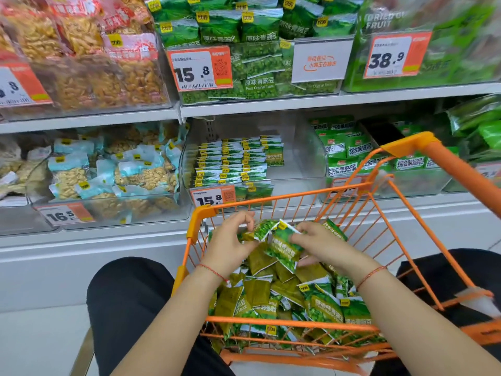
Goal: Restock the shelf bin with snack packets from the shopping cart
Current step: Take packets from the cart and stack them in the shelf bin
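Over the orange cart (271,198), her left hand (230,240) and right hand (320,244) each gripped green pea packets (283,246) (best squared flat before reaching the half-filled bin (298,158)).

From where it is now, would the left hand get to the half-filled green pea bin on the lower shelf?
Probably yes. The left hand holds packets above the cart, and the bin sits just beyond the cart's front rim with its top open. Nothing stands between them, though the hand must lift over that rim.
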A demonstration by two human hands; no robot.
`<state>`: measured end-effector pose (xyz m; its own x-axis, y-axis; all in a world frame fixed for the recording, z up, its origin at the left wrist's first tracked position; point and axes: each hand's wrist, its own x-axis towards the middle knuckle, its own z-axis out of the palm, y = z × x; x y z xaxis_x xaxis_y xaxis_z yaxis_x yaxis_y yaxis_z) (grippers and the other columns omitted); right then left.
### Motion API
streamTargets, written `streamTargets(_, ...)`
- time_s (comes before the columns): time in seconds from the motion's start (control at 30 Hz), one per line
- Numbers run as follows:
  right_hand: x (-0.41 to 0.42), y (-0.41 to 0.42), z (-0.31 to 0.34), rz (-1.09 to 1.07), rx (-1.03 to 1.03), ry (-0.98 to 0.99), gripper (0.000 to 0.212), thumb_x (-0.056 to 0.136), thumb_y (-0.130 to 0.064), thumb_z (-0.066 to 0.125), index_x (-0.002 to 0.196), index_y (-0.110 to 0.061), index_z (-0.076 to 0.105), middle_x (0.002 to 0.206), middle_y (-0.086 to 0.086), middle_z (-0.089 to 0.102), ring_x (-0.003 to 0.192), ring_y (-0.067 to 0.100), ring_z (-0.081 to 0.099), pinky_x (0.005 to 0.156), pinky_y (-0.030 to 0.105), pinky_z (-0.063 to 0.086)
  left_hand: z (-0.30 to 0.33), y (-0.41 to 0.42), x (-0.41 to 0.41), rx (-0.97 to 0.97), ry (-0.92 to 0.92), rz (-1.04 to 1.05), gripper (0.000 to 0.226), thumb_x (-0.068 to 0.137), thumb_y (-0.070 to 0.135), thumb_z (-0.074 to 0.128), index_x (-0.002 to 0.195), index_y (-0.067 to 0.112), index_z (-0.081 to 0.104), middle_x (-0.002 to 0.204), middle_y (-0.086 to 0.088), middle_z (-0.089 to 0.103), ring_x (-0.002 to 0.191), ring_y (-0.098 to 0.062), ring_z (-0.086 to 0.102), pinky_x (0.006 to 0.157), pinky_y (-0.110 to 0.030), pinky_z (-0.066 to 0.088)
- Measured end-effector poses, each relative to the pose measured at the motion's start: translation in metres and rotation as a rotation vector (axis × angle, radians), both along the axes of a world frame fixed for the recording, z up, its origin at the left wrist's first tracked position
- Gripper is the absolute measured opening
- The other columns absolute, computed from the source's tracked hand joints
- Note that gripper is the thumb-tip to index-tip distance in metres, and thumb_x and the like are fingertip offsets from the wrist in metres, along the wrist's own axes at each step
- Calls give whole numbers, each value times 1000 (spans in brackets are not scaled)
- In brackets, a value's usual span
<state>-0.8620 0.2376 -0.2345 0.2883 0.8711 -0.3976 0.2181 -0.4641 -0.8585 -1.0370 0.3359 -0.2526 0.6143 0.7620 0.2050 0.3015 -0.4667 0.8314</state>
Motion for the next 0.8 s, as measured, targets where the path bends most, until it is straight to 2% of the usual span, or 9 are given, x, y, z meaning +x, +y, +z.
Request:
streamTargets(0.07, -2, 1, 0, -90, 18, 82, 27, 96, -23, 54, 118, -10, 49, 111, 11, 52, 78, 17, 63, 67, 26, 59, -1, -6, 3, 126, -16, 0, 46, 68, -4, 71, 71, 29, 39, 112, 9, 56, 120, -9, 47, 97, -25, 40)
streamTargets(0.13, -6, 3, -1, -155, 44, 184, 33, 96, -21, 54, 125, -7, 47, 121, 15, 52, 89, 24, 64, 68, 27, 60, -2, -9, 7, 205, -19, -23, 48, 65, -4, 70, 70, 30, 36, 110, 9, 55, 120, -7, 47, 91, -13, 37)
streamTargets(0.27, -12, 4, 0, -204, 109, 412, 20, 95, -15, 55, 114, -11, 53, 122, 22, 59, 113, 38, 57, 65, 27, 59, -3, -14, 12, 216, 40, -72, 46, 68, 11, 76, 72, 33, 36, 111, 8, 56, 125, -2, 44, 91, -21, 41)
streamTargets(0.4, -9, 2, 3, -269, 132, 422, 24, 95, -9, 53, 118, -11, 57, 117, 16, 62, 106, 33, 61, 63, 28, 59, -3, -14, 10, 304, 89, -56, 33, 73, 8, 69, 80, 29, 45, 129, 5, 56, 129, -9, 41, 102, -27, 35)
streamTargets(0.5, -5, -1, 7, -413, 114, 363, 17, 94, -16, 57, 111, -14, 55, 115, 12, 56, 96, 29, 59, 59, 29, 57, -5, -9, 6, 407, 66, 69, 36, 67, -8, 58, 81, 25, 53, 103, 11, 59, 95, -10, 53, 81, -29, 45)
streamTargets(0.6, -3, -3, 12, -480, 98, 429, 10, 92, -19, 61, 96, -14, 53, 96, 5, 57, 93, 20, 57, 78, 36, 53, -4, -8, 6, 373, -39, 80, 40, 67, -17, 54, 76, 22, 57, 94, 12, 59, 75, 5, 50, 68, -10, 39)
streamTargets(0.67, -4, -4, 12, -422, 24, 443, 15, 94, -22, 58, 102, -10, 54, 87, 7, 60, 90, 19, 60, 78, 36, 52, -2, -10, 7, 331, -84, 22, 40, 69, -18, 56, 76, 21, 60, 101, 17, 59, 84, 12, 54, 75, -5, 42)
streamTargets(0.73, -6, -5, 13, -351, -34, 469, 31, 98, -31, 50, 119, -9, 51, 98, 11, 67, 82, 24, 67, 67, 35, 56, -1, -13, 7, 272, -95, -31, 41, 73, -18, 56, 78, 23, 61, 107, 24, 56, 99, 15, 54, 86, -10, 47)
streamTargets(0.8, -6, -6, 14, -298, -44, 516, 42, 95, -51, 44, 122, -18, 45, 112, 10, 66, 85, 26, 70, 63, 34, 56, 0, -15, 7, 230, -102, -54, 46, 76, -19, 53, 77, 26, 58, 110, 27, 54, 108, 11, 52, 88, -7, 45)
